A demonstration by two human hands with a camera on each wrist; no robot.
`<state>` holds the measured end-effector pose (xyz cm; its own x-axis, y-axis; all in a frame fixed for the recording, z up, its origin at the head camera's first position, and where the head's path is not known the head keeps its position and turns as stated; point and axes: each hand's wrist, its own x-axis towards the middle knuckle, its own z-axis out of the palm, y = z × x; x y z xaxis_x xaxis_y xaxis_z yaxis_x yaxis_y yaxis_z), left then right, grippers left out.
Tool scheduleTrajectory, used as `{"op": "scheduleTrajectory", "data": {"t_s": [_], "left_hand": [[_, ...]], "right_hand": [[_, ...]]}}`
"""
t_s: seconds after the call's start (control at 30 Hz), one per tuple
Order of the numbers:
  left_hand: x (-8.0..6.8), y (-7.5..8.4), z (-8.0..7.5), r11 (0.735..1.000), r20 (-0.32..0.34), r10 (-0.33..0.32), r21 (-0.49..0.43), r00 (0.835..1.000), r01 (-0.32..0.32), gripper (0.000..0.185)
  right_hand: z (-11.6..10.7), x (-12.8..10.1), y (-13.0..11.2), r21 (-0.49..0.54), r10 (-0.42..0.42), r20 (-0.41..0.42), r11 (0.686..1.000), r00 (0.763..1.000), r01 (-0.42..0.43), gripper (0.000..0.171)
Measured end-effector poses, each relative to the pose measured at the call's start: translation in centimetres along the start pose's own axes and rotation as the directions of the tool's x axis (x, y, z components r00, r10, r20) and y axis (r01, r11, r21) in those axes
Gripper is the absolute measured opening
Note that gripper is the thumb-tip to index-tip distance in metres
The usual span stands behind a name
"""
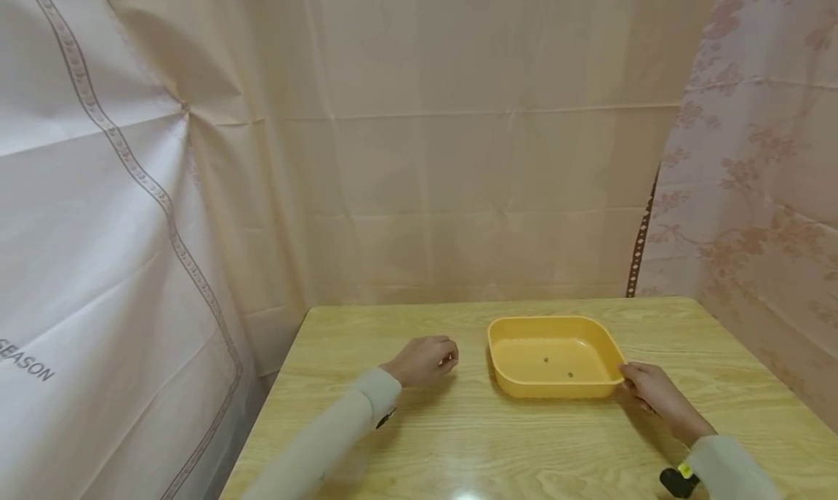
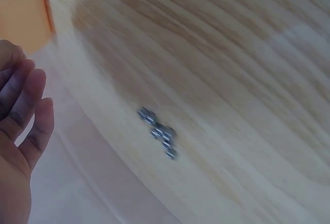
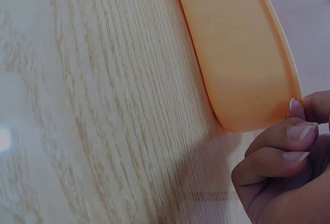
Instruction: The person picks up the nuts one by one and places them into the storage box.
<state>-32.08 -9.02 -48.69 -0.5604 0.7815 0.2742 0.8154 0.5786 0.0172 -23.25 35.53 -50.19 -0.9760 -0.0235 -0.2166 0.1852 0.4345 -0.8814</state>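
Left of centre on the worktop (image 1: 491,442), left hand (image 1: 419,363): fingers curled; whether the grip holds anything cannot be told. Near it, small metal pieces (image 2: 164,131) clustered on the wood. Rightward, yellow tray (image 1: 556,391) with two small pieces (image 1: 570,375) inside. Work seems partway: two in, cluster outside. Far right, right hand (image 1: 655,394) pinches the tray's rim.

The head camera looked forward and down from above and behind the right hand (image 1: 657,397) that gripped the yellow tray (image 1: 530,389), far enough back to frame the whole tray. Close beside that grip, the right-wrist view faced the tray's outer wall, tilted. Well left of it, the left-wrist view peered aslant past the left hand (image 1: 422,360) at the table (image 2: 247,69). All three shared some tray and tabletop.
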Motion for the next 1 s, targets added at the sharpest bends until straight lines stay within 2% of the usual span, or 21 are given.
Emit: {"op": "scheduleTrajectory", "data": {"t_s": [0.4, 0.57, 0.8, 1.0], "left_hand": [[-3.4, -2.7, 0.4, 0.996, 0.000, -0.089, 0.005, 0.996, 0.089, 0.006], [-4.8, -3.3, 0.1, 0.991, 0.039, -0.130, -0.017, 0.991, 0.130, 0.010], [-6.0, -4.6, 0.3, 0.984, 0.036, -0.174, -0.020, 0.984, 0.174, 0.012], [-6.9, -5.2, 0.2, 0.980, 0.040, -0.186, -0.063, 0.982, 0.188, 0.015]], "right_hand": [[-0.1, 0.0, -0.1, 0.002, 0.009, 0.002, 1.000, 1.000, -0.009, 0.041], [-0.1, 0.0, -0.1, -0.003, 0.013, 0.005, 1.000, 1.000, -0.013, 0.041], [-0.1, 0.0, -0.1, 0.002, 0.013, 0.002, 1.000, 1.000, -0.013, 0.042], [-0.1, 0.0, 0.0, 0.009, 0.012, -0.007, 1.000, 1.000, -0.012, 0.041]]}}
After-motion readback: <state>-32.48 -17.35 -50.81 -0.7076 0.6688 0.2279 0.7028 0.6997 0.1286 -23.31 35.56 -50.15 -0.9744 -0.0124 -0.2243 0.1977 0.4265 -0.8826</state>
